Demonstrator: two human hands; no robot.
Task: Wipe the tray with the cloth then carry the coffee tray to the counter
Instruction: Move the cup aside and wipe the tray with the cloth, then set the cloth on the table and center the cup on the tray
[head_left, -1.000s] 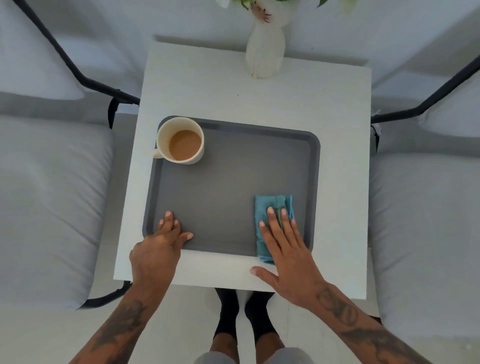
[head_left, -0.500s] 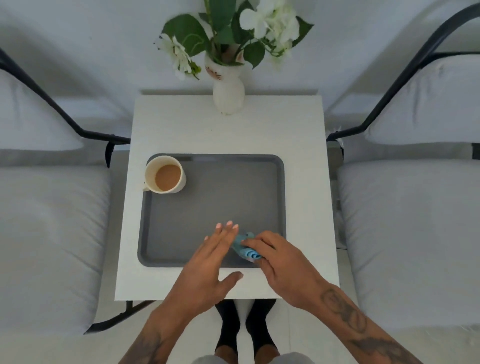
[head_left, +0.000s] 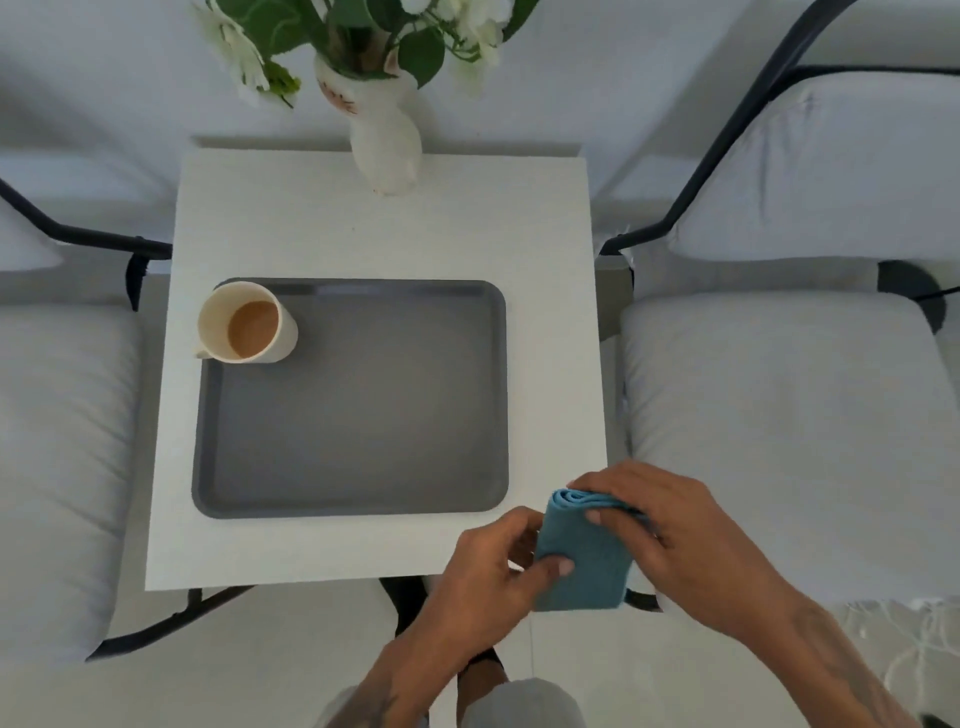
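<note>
Both hands, left hand (head_left: 488, 566) and right hand (head_left: 675, 540), pinch a soft folded cloth (head_left: 584, 558) over the table's (head_left: 363, 234) near right corner, while the stiff grey tray (head_left: 358, 405) sits centred, best gripped by opposite rims since its far-left cup (head_left: 247, 328) of coffee could spill.

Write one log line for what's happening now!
cloth: held by both hands | tray: on table | cup: on tray
</note>
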